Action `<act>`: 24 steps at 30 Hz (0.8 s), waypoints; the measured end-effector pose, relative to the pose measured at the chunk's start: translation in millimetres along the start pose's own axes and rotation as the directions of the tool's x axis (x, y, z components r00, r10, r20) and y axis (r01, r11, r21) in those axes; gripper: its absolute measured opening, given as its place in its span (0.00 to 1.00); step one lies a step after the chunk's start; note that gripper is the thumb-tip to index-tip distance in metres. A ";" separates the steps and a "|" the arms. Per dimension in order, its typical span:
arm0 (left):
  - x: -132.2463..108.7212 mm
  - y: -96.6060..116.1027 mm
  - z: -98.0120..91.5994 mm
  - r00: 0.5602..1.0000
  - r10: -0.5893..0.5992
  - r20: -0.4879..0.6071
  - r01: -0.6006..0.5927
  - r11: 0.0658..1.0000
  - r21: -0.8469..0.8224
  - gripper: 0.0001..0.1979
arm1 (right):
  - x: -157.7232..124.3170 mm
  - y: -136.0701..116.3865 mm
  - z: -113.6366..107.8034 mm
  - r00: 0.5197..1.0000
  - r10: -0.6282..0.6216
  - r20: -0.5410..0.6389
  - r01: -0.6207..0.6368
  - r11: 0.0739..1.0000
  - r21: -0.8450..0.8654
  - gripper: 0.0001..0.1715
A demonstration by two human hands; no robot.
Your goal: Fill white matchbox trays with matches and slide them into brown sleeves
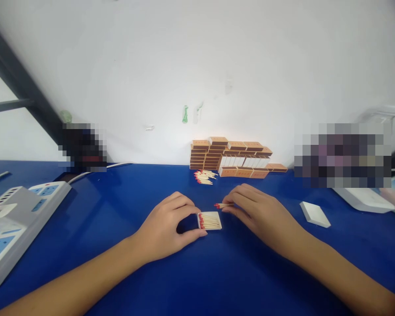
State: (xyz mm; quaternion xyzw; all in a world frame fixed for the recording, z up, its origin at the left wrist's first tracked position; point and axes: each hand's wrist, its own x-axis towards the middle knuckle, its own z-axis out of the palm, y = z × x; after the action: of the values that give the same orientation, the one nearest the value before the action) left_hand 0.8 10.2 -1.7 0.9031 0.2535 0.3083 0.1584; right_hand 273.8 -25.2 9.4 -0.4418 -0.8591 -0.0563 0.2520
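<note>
Matches (pixel 221 205), likely light, thin and easily snapped, are pinched near their plain ends by the right hand (pixel 256 213), at one o'clock from the open tray (pixel 210 220) on the blue table (pixel 217 272). At nine o'clock, the left hand (pixel 166 228) grips the flimsy tray's edge.

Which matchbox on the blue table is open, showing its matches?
The small white cardboard tray held by the left hand; the brown stacked matchboxes by the wall show no matches.

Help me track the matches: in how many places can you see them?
3: a loose pile before the stacked matchboxes, a layer in the open tray the left hand holds, a few matches pinched in the right hand. Those boxes may hide more.
</note>
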 end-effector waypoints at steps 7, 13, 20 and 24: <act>-0.2 0.8 -0.3 1.000 -0.002 0.010 0.002 1.000 0.000 0.15 | 0.1 1.6 0.3 1.000 0.012 0.000 -0.012 1.000 0.015 0.09; -1.2 0.1 0.5 1.000 0.007 -0.012 -0.007 1.000 0.013 0.16 | 1.7 -9.7 -4.4 0.998 0.069 0.010 -0.070 0.983 0.172 0.06; -0.3 1.1 1.7 0.999 0.025 -0.021 -0.025 1.000 0.008 0.16 | -0.2 -33.4 -1.2 1.000 0.031 -0.004 -0.029 0.966 0.257 0.03; -0.6 3.1 1.2 0.999 0.046 -0.008 -0.046 0.999 -0.004 0.16 | -1.5 -33.9 5.8 0.999 0.040 0.019 -0.043 0.965 0.260 0.03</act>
State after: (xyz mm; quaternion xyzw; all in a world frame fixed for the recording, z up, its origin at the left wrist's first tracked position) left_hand 2.3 7.2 -1.5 0.9071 0.2324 0.3162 0.1523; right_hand 245.7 -44.8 7.9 -0.4233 -0.8514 0.0652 0.3030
